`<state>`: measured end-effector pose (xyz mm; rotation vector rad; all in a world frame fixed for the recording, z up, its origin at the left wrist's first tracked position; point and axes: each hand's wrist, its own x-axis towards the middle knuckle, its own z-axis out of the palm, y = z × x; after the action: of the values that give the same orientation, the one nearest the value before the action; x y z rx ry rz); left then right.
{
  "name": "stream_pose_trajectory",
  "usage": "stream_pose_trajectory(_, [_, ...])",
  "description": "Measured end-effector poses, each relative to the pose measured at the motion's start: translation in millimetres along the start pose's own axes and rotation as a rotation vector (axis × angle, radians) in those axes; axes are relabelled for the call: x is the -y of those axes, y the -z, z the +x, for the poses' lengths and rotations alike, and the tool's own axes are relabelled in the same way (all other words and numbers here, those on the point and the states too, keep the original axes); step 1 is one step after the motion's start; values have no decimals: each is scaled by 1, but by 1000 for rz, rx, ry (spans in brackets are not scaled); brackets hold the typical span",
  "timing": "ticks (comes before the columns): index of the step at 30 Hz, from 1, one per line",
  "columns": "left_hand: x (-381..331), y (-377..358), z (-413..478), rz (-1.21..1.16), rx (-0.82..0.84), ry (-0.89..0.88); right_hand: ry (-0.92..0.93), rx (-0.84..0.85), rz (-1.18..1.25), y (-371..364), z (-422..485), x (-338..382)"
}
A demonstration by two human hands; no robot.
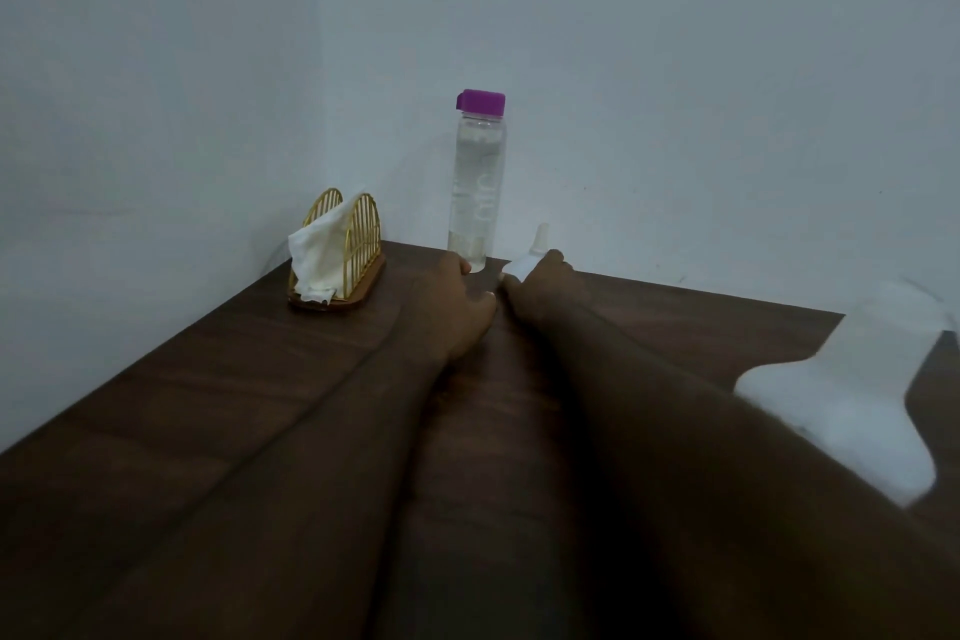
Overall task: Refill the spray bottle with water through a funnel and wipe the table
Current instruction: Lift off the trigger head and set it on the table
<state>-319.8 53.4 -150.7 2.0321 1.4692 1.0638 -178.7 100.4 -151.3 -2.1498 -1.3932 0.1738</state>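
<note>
Near, R side of tabletop: white spray bottle, blurred; prob. light, stiff plastic, take round the body. Mid: L hand relaxed, holds nothing, fingertips just beside water bottle base. R hand looks to pinch small funnel, spout up; light, tippy. Water bottle full, heavyish, slick; grip mid-body.
</note>
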Motion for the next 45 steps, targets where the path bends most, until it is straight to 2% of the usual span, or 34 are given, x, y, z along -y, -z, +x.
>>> stream_pose_trajectory(4, [-11, 8, -14, 47, -95, -92, 19, 69, 43, 11, -37, -2])
stream_pose_trajectory(7, [-23, 14, -34, 54, -130, -193, 128, 41, -77, 25, -85, -16])
stream_pose_trajectory(9, [-28, 19, -46, 57, -154, -234, 260, 78, -144, 37, -119, -19])
stream_pose_trajectory(11, [-33, 21, -59, 42, -176, -243, 323, 98, -91, 49, -149, -22])
stream_pose_trajectory(14, [-35, 22, -82, -21, -175, -236, 272, 116, 95, 70, -195, -38])
stream_pose_trajectory(17, [-39, 24, -110, -140, -154, -235, 198, 58, 260, 93, -228, -55])
stream_pose_trajectory(23, [-64, 17, -153, -573, 27, -205, 351, -115, 296, 135, -258, -74])
stream_pose_trajectory(25, [-77, 11, -163, -610, 36, -233, 349, -152, 372, 144, -262, -82])
stream_pose_trajectory(29, [-101, 6, -174, -733, 13, -287, 362, -336, 481, 156, -269, -88])
stream_pose_trajectory(33, [-124, 8, -178, -864, -64, -316, 375, -326, 644, 176, -273, -87])
stream_pose_trajectory(36, [-138, 1, -171, -958, -52, -215, 344, -365, 752, 209, -264, -85])
stream_pose_trajectory(38, [-142, -12, -168, -858, -39, -170, 325, -402, 756, 235, -255, -87])
stream_pose_trajectory(40, [-142, -31, -166, -593, 17, -186, 335, -395, 714, 258, -247, -91])
stream_pose_trajectory(42, [-146, -51, -161, -388, 91, -174, 359, -349, 685, 276, -238, -99])
stream_pose_trajectory(45, [-154, -78, -153, -255, 137, -142, 348, -265, 679, 289, -229, -113])
